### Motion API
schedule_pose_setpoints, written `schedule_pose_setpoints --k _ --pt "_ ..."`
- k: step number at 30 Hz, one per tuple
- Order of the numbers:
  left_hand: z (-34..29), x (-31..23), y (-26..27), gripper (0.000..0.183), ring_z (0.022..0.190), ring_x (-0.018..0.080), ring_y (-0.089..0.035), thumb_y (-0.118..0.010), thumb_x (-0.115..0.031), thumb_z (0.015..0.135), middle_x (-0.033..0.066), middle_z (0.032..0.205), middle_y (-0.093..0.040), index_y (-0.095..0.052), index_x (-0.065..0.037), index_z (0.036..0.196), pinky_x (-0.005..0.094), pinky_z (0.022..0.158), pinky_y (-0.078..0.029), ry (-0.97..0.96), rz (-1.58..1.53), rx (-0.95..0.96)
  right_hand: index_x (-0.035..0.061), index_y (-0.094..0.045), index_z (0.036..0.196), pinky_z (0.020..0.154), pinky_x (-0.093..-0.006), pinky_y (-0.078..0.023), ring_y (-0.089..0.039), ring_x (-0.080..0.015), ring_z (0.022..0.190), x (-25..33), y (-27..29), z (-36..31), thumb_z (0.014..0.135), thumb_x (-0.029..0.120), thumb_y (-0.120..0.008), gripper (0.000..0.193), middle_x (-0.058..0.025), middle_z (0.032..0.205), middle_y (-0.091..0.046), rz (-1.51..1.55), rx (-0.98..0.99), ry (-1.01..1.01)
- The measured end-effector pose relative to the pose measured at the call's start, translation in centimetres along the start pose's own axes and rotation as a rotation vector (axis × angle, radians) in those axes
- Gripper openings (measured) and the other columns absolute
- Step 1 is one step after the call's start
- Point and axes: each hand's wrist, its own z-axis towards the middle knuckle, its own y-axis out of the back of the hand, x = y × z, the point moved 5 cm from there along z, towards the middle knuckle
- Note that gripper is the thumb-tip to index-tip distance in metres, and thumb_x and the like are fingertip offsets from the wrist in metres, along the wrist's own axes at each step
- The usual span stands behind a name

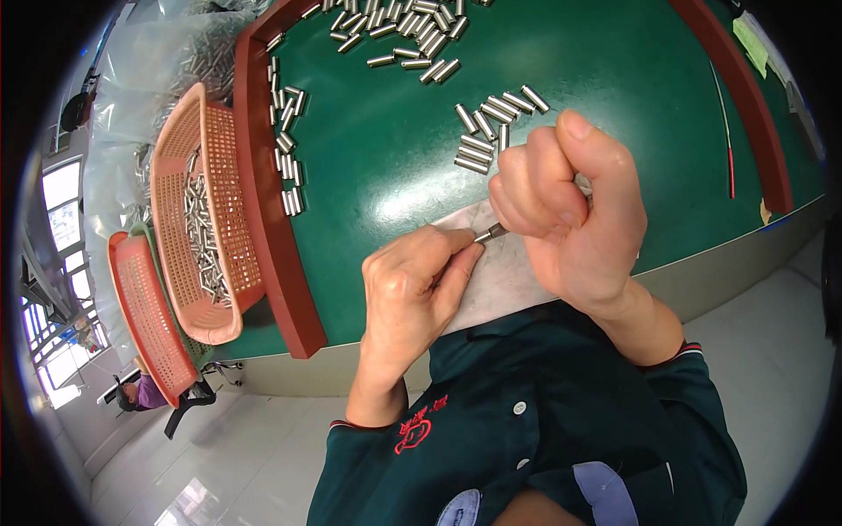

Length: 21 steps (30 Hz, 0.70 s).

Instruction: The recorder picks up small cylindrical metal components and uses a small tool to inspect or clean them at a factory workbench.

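My left hand pinches a small shiny metal tube between thumb and forefinger, low over a whitish sheet at the table's near edge. Closed in a fist, my right hand grips a tool whose tapered metal tip meets the tube's right end. The rest of that tool is hidden in the fist, so its kind does not show. Just beyond my hands lies a small group of similar tubes. A larger heap of them is at the far side.
More tubes lie along the left red-brown rail; another rail bounds the right. Outside the left rail are a pink basket of tubes, a red basket and clear plastic bags. A thin red-handled rod lies right.
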Motion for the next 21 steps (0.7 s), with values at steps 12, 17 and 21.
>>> schedule_pose_setpoints --k 12,17,21 --pt "0.1 0.3 0.0 0.009 0.045 0.0245 -0.048 -0.068 -0.003 0.066 0.0084 0.053 -0.05 -0.058 -0.002 0.067 0.0308 0.045 -0.038 0.019 -0.069 0.015 0.014 -0.026 0.049 0.041 -0.0246 -0.017 -0.018 -0.0074 0.039 -0.1 -0.3 -0.6 0.092 0.029 -0.025 0.046 0.0043 0.043 -0.024 -0.149 0.071 0.061" --pt "0.1 0.4 0.1 0.009 0.044 0.024 -0.048 -0.068 -0.003 0.066 0.0081 0.052 -0.049 -0.058 -0.002 0.066 0.0306 0.044 -0.037 -0.017 -0.052 0.014 0.012 -0.028 0.049 0.042 -0.0259 -0.018 -0.021 -0.0083 0.041 -0.4 -0.8 -1.2 0.093 0.028 -0.026 0.046 0.0034 0.045 -0.026 -0.176 0.127 0.119" --pt "0.2 0.0 0.1 0.009 0.043 0.0237 -0.046 -0.067 -0.002 0.066 0.0087 0.05 -0.048 -0.058 -0.002 0.064 0.0307 0.044 -0.037 0.039 -0.028 0.025 0.0096 -0.028 0.05 0.043 -0.0263 -0.019 -0.022 -0.009 0.043 -0.7 -0.9 -1.3 0.091 0.019 -0.034 0.042 0.0022 0.046 -0.026 -0.195 0.096 0.185"
